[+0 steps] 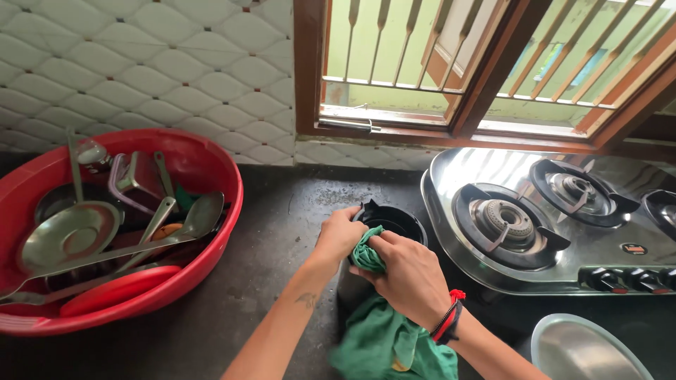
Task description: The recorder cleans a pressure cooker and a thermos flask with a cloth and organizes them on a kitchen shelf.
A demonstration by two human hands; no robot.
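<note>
Right at the middle of the dark counter (267, 232) stands a black jar (394, 219), its open mouth facing up, and both hands are on it. The left hand (340, 236) is closed on the jar's near-left rim, fingers curled over the edge. The right hand (412, 278) is clenched on a green cloth (384, 338), pressing a bunched corner of it against the rim just beside the left hand — the rest of the cloth hangs down the jar's front toward the near edge of the counter. To the left, well apart from the jar, sits a red tub (211, 169) full of steel ladles and utensils; between tub and jar the counter is bare. To the right, the steel gas stove (451, 169) lies just beside the jar — little room there. A steel bowl (584, 352) sits at the near right corner, close to the right forearm.
</note>
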